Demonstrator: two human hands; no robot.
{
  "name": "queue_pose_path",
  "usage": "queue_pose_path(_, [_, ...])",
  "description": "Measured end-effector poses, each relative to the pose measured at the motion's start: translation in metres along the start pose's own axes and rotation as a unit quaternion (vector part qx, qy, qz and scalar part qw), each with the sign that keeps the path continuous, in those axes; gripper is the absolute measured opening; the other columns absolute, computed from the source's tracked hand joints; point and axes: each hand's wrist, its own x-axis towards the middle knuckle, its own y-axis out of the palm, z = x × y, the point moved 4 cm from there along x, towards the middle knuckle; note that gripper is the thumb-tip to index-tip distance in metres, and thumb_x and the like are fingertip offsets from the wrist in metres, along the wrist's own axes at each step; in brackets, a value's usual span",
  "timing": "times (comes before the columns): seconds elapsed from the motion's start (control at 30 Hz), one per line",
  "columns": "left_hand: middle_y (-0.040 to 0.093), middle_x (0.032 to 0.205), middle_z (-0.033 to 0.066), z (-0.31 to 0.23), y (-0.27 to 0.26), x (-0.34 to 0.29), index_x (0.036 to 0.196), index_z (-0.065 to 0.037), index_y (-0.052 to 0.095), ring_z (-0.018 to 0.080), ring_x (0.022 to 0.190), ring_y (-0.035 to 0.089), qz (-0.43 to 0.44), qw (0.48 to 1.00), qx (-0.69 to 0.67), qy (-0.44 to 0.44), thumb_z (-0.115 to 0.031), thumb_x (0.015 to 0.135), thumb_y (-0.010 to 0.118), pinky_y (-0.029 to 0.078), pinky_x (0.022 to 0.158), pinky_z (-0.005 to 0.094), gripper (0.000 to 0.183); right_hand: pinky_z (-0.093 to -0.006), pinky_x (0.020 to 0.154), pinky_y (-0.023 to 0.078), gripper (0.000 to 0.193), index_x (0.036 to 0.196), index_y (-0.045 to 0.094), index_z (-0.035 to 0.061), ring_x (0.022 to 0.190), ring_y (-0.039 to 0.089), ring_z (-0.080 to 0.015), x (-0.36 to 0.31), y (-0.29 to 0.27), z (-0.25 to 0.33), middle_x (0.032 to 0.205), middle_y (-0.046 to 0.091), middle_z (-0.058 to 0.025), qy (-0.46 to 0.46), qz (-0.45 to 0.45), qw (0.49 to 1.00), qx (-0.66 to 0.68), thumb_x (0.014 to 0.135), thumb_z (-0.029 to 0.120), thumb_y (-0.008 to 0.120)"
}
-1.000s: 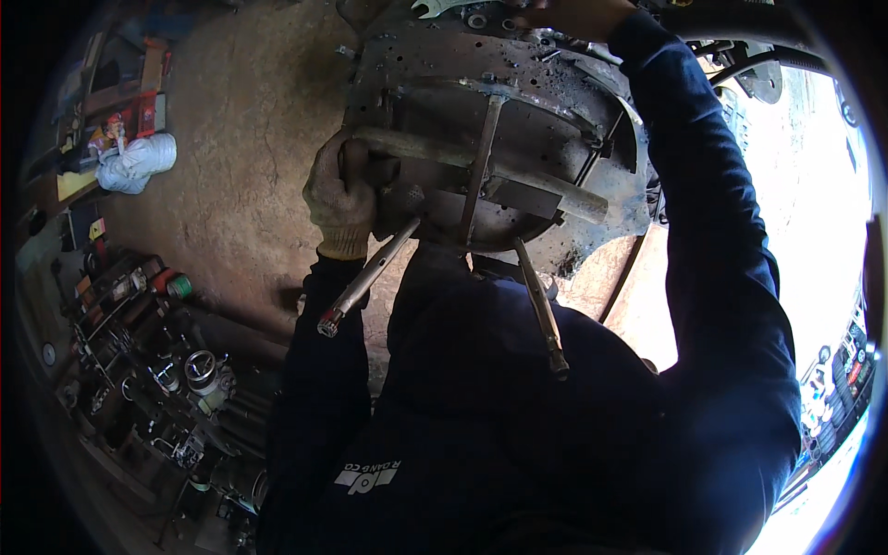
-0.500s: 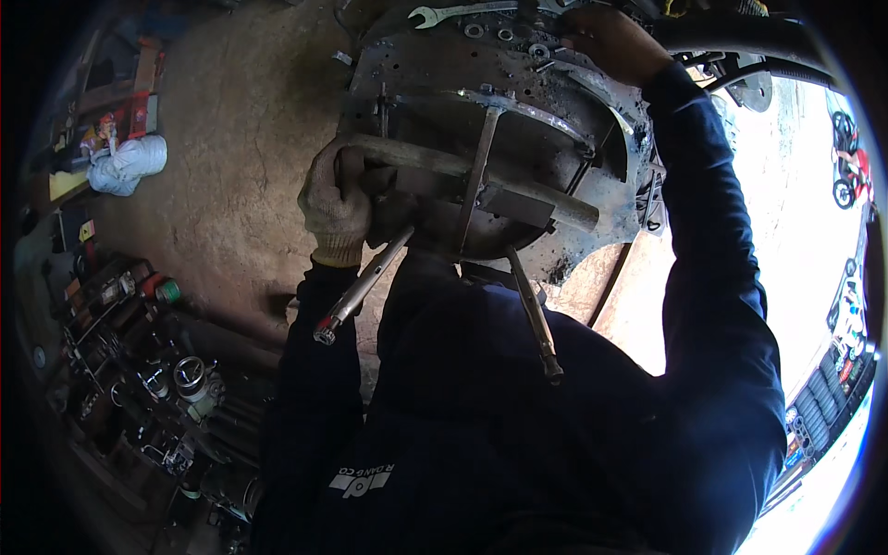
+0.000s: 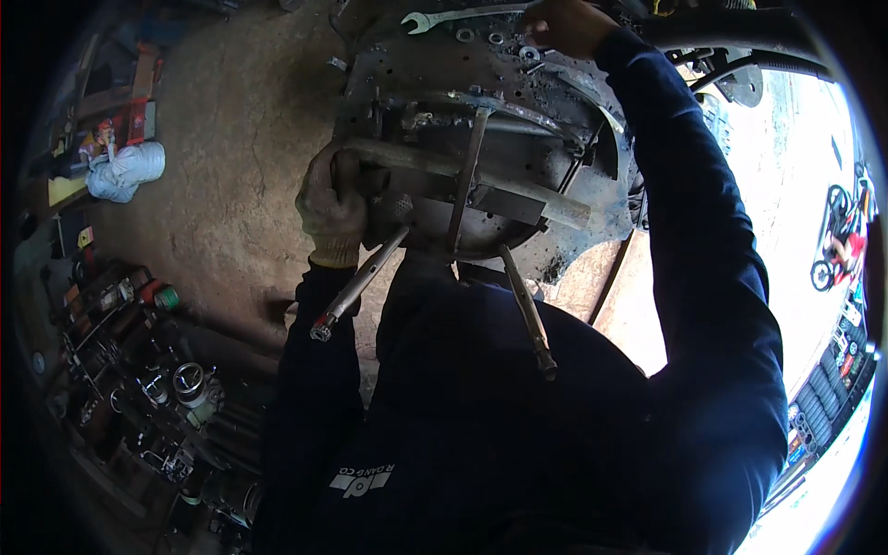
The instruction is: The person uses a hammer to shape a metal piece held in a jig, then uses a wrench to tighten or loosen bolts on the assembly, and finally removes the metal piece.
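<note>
And here the left hand [image 3: 331, 208], in its knitted glove, is curling closed around the left end of the grey metal bar [image 3: 513, 190], which is lying slantwise across the curved metal frame [image 3: 532, 118], a strut [image 3: 470, 157] crossing over it. Up top, the bare right hand [image 3: 569, 28] is bending over the far end of an open-ended wrench [image 3: 462, 15]; whether those fingers are gripping anything, I can't tell!

As for progress, strut and frame are looking firmly joined, and two tubular legs [image 3: 359, 285] are sticking out toward the wearer. The washers [image 3: 523, 54] are lying loose on the holed metal plate [image 3: 370, 72], so fastening is looking unfinished, though how much is remaining isn't showing.

On to markings: the dark jacket [image 3: 499, 435] is carrying a white logo with lettering [image 3: 363, 481], appearing upside down. No readable label is showing on the metalwork.
</note>
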Motion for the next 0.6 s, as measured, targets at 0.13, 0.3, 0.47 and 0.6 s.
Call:
queue_pose_path(0.13, [0.074,0.101,0.0159,-0.001,0.0,0.003,0.116,-0.007,0.07,0.0286,0.09,0.074,-0.007,0.999,0.024,0.023,-0.026,0.099,0.062,0.057,0.077,0.0378,0.026,-0.0456,0.086,0.055,0.028,0.106,0.074,0.0112,0.094,0.068,-0.0345,-0.008,0.003,0.005,0.099,0.072,-0.0152,0.046,0.075,0.995,-0.053,0.086,0.031,0.071])
queue_pose_path(0.3, [0.074,0.101,0.0163,-0.001,0.002,0.003,0.117,-0.008,0.07,0.0301,0.09,0.074,-0.001,1.0,0.011,0.009,-0.027,0.098,0.063,0.057,0.077,0.0383,0.027,-0.0436,0.086,0.055,0.028,0.112,0.071,0.0139,0.097,0.068,-0.03,-0.004,0.018,-0.007,0.102,0.072,-0.0123,0.002,0.107,0.993,-0.042,0.087,0.027,0.072])
queue_pose_path(0.47, [0.075,0.101,0.0158,-0.003,0.003,0.004,0.117,-0.008,0.07,0.0295,0.089,0.074,-0.01,1.0,0.013,-0.002,-0.027,0.098,0.063,0.058,0.077,0.0387,0.027,-0.0344,0.085,0.057,0.034,0.117,0.067,0.0095,0.098,0.069,-0.0194,0.008,0.008,0.012,0.103,0.071,-0.0075,0.035,0.177,0.981,-0.069,0.084,0.016,0.077])
queue_pose_path(0.6, [0.075,0.101,0.0153,-0.001,0.002,0.003,0.116,-0.008,0.07,0.0282,0.088,0.074,-0.008,1.0,0.008,0.005,-0.026,0.098,0.064,0.058,0.075,0.0377,0.026,-0.0481,0.089,0.054,0.033,0.125,0.068,0.0177,0.103,0.067,-0.0332,0.015,0.006,0.005,0.115,0.069,-0.0161,0.016,0.086,0.996,0.034,0.095,0.029,0.065])
